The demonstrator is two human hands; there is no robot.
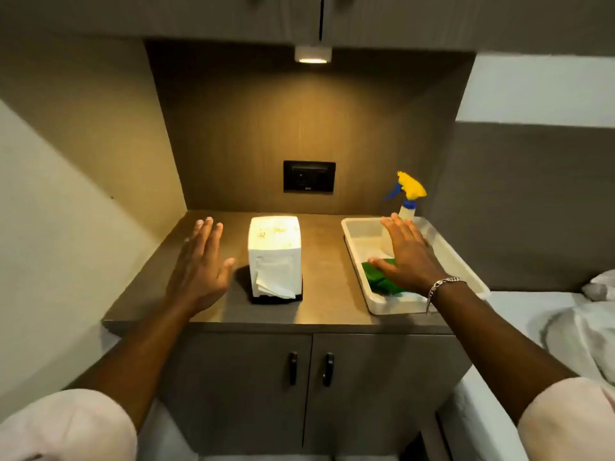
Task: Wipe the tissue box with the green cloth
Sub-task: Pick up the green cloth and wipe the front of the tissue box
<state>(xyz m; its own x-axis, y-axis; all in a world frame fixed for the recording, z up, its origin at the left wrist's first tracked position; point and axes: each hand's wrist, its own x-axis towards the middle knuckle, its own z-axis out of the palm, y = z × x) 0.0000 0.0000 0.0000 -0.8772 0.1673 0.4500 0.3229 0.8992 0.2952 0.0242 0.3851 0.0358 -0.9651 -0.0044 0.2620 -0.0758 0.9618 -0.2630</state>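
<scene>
Head view: the box (275, 257) stands on the tabletop (326, 294), between the two hands. The cloth (379, 277) lies in the white tray (466, 261) on the right. The right hand (407, 257) is flat over the cloth, fingers (396, 229) spread wide, holding nothing. The left hand (199, 271) is open too, just beside the box. The cloth looks soft and light, so pinch it at its near edge. The box looks light and may tip, so hold its side.
</scene>
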